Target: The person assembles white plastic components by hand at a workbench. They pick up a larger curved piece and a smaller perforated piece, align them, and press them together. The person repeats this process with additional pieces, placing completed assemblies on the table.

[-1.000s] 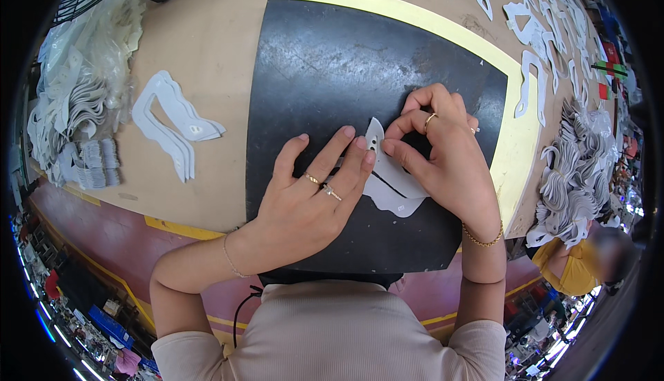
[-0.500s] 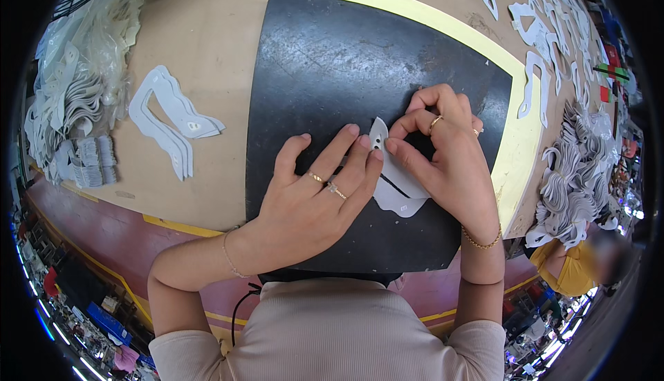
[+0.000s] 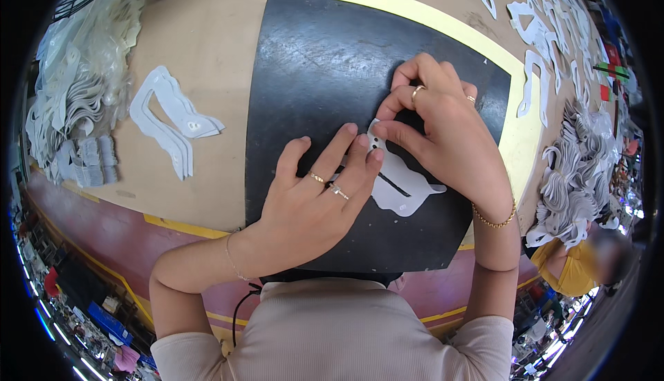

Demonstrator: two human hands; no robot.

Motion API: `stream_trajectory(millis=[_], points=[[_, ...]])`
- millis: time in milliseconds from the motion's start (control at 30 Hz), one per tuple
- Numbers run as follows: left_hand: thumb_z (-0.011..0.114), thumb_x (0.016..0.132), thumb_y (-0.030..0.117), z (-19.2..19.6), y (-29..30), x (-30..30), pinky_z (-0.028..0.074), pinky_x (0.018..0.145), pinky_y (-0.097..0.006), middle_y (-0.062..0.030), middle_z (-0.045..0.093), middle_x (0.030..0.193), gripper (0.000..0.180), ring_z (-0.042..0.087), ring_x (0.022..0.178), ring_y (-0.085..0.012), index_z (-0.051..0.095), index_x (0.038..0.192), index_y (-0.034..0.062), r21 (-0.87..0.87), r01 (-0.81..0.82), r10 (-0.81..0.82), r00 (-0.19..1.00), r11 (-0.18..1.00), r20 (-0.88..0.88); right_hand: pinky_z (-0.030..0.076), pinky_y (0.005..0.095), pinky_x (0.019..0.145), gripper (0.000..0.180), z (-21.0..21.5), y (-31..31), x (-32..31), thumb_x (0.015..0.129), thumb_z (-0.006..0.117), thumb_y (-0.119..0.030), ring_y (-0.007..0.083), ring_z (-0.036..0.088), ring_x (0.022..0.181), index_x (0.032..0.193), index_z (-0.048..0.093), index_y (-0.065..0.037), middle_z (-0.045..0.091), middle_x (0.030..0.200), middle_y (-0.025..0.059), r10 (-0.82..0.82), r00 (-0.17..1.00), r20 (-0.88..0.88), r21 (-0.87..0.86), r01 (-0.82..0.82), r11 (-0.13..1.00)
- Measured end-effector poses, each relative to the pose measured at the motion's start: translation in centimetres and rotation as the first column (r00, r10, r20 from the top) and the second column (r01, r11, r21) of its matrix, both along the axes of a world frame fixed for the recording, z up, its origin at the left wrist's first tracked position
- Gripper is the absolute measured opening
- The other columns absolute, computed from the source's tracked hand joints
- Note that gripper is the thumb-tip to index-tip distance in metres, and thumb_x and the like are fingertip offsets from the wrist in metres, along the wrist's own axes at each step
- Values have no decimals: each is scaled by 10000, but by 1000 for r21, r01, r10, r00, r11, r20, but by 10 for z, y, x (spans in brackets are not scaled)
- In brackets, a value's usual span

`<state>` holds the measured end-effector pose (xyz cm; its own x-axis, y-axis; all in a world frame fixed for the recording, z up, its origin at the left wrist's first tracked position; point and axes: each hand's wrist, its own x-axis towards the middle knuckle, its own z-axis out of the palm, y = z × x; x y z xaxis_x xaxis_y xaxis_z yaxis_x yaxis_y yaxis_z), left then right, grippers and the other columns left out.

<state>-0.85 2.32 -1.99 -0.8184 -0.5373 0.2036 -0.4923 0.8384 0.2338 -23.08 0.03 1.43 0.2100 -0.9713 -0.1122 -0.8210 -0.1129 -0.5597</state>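
A white, flat cut piece (image 3: 404, 167) with a dark slot, small holes near its tip and a wavy edge lies on the black mat (image 3: 325, 42). My left hand (image 3: 301, 208) rests over its left side, fingers stretched out and spread, the fingertips pressing near the holes. At the far pointed tip, the thumb and index finger of my right hand (image 3: 453, 132) are pinched together on the piece. Those fingers partly hide the tip, and whether a smaller part is held there I cannot tell.
Left on the brown table (image 3: 200, 56) lies a stack of angled white pieces (image 3: 159, 115), beside bundled pieces in clear plastic (image 3: 83, 97). Yellow sheeting (image 3: 415, 14) borders the mat. Right are loose white cutouts (image 3: 532, 80) and heaped grey-white pieces (image 3: 570, 173). A person in yellow (image 3: 564, 270) is beyond.
My right hand has shifted away from me and slightly left, its pinch now at the piece's tip, uncovering the piece's right side. My left hand has barely moved.
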Motion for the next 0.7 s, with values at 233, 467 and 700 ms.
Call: stream_trajectory(millis=[233,467,700], points=[[643,846,4,2,1,5,336,1073,-546,-148,568,1433,494,565,1340,-291,592,1330,92,40,40,-37,997,998,-69,362,415,904,122,0,-2,-3,844,791,-163,271,536,1000,877,724,-67,561,1026,59,46,999,28,49,-47,998],[784,849,81,8,-13,6,466,1008,-403,-169,537,1418,578,607,1173,-292,536,1369,45,648,-9,375,822,762,-429,510,303,781,133,22,5,-13,911,767,-99,139,640,849,930,678,-3,670,920,50,-217,877,428,352,60,934],[747,965,173,25,-26,-17,504,730,-249,-80,753,1061,348,670,921,-88,656,1252,-1,951,294,623,727,97,-288,521,234,671,153,33,18,-15,943,757,-103,72,631,729,980,691,30,689,832,18,-456,525,719,482,98,871]])
